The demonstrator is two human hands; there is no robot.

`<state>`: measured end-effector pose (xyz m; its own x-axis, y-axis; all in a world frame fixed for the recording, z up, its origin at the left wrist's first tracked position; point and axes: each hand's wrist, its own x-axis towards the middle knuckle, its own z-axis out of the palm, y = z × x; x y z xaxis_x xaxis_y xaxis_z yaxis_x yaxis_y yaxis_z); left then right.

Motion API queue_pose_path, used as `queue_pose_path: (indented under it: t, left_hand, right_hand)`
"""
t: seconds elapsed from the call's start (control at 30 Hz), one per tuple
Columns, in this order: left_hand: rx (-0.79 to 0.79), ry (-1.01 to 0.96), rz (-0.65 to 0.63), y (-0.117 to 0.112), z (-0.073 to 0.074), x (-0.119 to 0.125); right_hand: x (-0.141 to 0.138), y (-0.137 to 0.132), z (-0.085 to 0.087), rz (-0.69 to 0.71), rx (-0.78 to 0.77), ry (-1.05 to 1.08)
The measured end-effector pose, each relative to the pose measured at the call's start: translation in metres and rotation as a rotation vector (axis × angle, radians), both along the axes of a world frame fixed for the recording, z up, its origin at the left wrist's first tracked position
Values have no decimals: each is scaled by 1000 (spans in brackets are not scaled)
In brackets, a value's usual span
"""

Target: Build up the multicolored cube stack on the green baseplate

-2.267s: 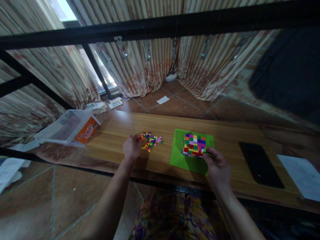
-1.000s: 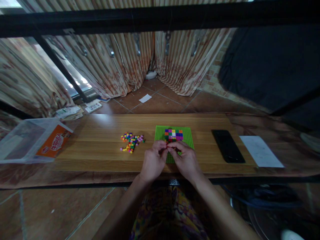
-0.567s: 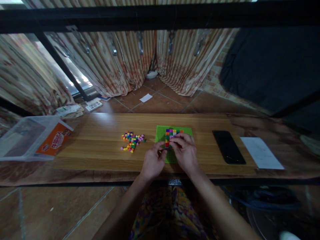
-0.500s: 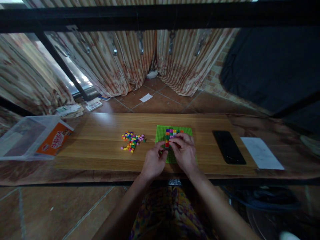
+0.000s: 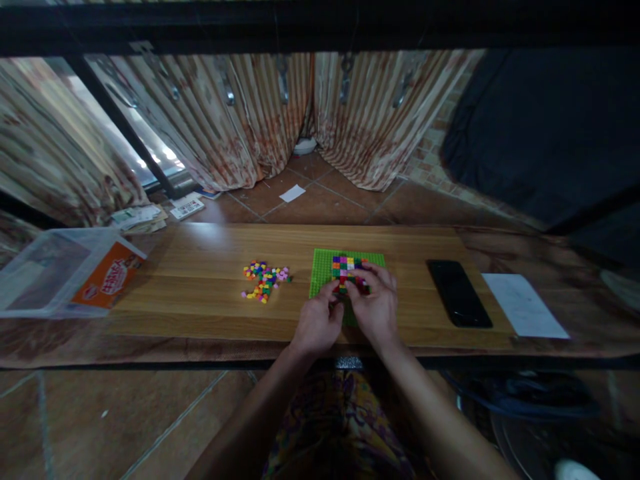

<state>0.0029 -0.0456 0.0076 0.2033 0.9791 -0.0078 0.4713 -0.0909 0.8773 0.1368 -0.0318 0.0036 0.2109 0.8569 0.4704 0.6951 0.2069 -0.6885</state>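
Both hands are at the multicoloured brick build (image 5: 344,265), which sits on the green studded baseplate (image 5: 320,267) directly beneath and beyond the fingertips. The left hand (image 5: 319,323), earlier at the pile of loose bricks (image 5: 260,287), is now at the build's near left corner, thumb and forefinger curved towards it. The right hand (image 5: 376,310) has shifted slightly within the last half second; its fingers lie across the build's near right part and hide some of it. Neither hand is clenched. Whether either pinches a small brick or merely presses on the build cannot be determined. In effect, the work is now concentrated at the build's near side, with the pile left untouched on the desk (image 5: 200,287), left of the left hand. A black smartphone (image 5: 459,293) lies well to the right of the right hand.
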Motion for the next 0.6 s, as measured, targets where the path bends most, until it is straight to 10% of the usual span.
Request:
queue_pose_path:
  t: [0.6]
  left_hand:
    - [89, 101, -7, -1, 1, 3]
  right_hand:
    - [-11, 11, -14, -118, -100, 99]
